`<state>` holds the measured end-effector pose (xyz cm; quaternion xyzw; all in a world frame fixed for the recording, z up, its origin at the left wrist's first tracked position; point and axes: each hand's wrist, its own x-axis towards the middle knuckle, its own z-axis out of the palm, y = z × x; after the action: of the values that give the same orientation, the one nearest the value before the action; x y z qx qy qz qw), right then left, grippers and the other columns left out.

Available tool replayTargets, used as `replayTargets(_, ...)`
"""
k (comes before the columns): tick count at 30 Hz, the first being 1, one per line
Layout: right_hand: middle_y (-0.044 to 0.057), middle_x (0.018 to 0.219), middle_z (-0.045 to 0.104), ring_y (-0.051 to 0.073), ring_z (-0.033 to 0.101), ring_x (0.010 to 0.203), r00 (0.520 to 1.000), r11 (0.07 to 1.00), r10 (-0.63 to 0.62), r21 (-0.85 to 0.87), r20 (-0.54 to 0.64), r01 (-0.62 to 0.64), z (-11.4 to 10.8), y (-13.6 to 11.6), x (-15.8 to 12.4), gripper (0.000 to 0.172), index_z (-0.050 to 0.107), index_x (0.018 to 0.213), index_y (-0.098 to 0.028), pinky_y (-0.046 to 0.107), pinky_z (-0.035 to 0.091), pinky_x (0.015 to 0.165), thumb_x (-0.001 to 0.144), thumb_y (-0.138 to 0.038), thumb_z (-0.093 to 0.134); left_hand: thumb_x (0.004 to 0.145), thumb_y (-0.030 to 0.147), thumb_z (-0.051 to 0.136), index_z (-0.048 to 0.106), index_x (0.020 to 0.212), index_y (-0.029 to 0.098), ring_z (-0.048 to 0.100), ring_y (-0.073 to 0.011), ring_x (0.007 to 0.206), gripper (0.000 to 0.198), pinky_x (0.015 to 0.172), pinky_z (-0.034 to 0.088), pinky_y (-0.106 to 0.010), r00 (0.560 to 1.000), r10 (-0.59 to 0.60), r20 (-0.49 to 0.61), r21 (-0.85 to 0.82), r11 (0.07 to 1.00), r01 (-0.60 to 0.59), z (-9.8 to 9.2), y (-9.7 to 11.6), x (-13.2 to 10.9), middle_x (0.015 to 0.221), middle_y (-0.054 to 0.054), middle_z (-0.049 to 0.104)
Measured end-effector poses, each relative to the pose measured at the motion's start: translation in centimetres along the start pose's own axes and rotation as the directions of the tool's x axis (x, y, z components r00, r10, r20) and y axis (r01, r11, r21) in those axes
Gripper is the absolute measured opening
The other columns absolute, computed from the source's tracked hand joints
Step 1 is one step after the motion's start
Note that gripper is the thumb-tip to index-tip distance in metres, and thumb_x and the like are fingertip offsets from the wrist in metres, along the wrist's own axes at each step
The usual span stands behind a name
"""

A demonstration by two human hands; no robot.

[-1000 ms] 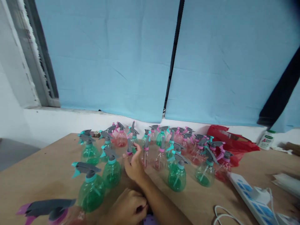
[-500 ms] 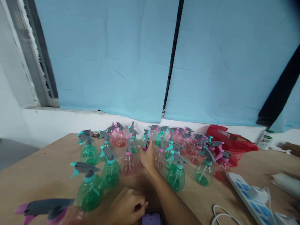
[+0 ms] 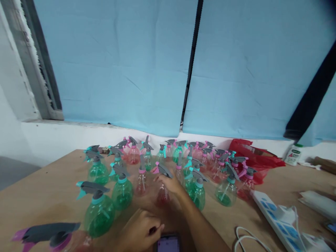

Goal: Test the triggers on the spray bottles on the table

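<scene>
My right hand (image 3: pixel 168 182) reaches out over the middle of the table, fingers closed round the neck of a pink spray bottle (image 3: pixel 163 196). That bottle's grey trigger head, with its pink nozzle pointing left, shows above my fingers. Close to the table's near side, my left hand (image 3: pixel 143 229) is curled into a loose fist, with nothing visible in it. Left of the held bottle stands another pink spray bottle (image 3: pixel 141 183). A green spray bottle (image 3: pixel 196 194) is to the right of my right wrist. A phone (image 3: pixel 168 244) lies between my forearms, partly cut off.
Several green and pink spray bottles stand around, including a green spray bottle (image 3: pixel 99 215) and a cut-off pink spray bottle (image 3: pixel 78 241) at left. To the right are a red plastic bag (image 3: pixel 252 157), a white bottle (image 3: pixel 293 154), a power strip (image 3: pixel 273 217) and a white cable (image 3: pixel 243 241).
My right hand has drawn back toward me slightly. The pink spray bottle's head, upright and partly behind my fingers before, now points left. My left hand stays curled in place.
</scene>
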<state>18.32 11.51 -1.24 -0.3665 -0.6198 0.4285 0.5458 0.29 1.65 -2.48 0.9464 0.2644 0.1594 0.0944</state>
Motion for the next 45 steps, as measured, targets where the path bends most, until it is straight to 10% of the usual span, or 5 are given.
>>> replayTargets(14, 0.001, 0.064, 0.071, 0.015, 0.06, 0.05, 0.99, 0.972, 0.063, 0.217, 0.125, -0.089, -0.3, -2.3, -0.6, 0.014, 0.07, 0.064, -0.02, 0.025, 0.039, 0.051, 0.061, -0.027, 0.058, 0.103, 0.028, 0.049, 0.042, 0.064, 0.019, 0.039, -0.0105, 0.05, 0.041, 0.053, 0.02, -0.032, 0.999, -0.012, -0.035, -0.027, 1.0, 0.011, 0.1, -0.4, 0.1, 0.055, 0.004, 0.041)
replayTargets(21, 0.0, 0.073, 0.074, 0.014, 0.06, 0.053, 0.992, 0.985, 0.022, 0.169, 0.125, -0.043, -0.4, -2.6, -0.8, 0.033, 0.078, 0.09, -0.022, 0.025, 0.04, 0.054, 0.065, -0.026, 0.058, 0.103, 0.027, 0.047, 0.041, 0.064, 0.018, 0.041, -0.0099, 0.05, 0.04, 0.054, 0.02, -0.031, 0.999, -0.01, -0.036, -0.01, 1.0, 0.01, 0.1, -0.5, 0.1, 0.054, 0.004, 0.046)
replayTargets(45, -0.001, 0.063, 0.067, 0.014, 0.055, 0.054, 0.986, 0.981, 0.079, 0.166, 0.144, -0.103, -0.5, -0.9, -0.5, 0.027, 0.077, 0.08, -0.02, 0.025, 0.04, 0.055, 0.063, -0.024, 0.056, 0.102, 0.025, 0.049, 0.041, 0.063, 0.018, 0.044, -0.0099, 0.049, 0.04, 0.053, 0.02, -0.031, 0.998, 0.025, -0.064, 0.006, 1.0, -0.025, 0.4, -0.6, 0.0, 0.054, 0.004, 0.046)
